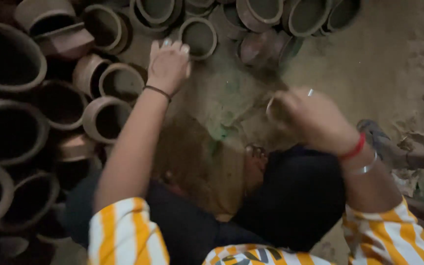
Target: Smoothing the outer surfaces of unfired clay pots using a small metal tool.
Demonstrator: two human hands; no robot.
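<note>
We reach our left hand point(168, 64), fingers spread and empty, toward the small clay pot point(198, 37) on the sandy floor point(369, 64), while our blurred right hand point(307, 118) curls around something we cannot identify.

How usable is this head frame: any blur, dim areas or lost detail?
Head view: dim overall, soft focus; the right hand is motion-blurred, so what it holds can't be told; the left hand is sharper, reaching toward the clay pots; the pots at the left edge sink into shadow; the dirt floor at right is lit brightest.
</note>
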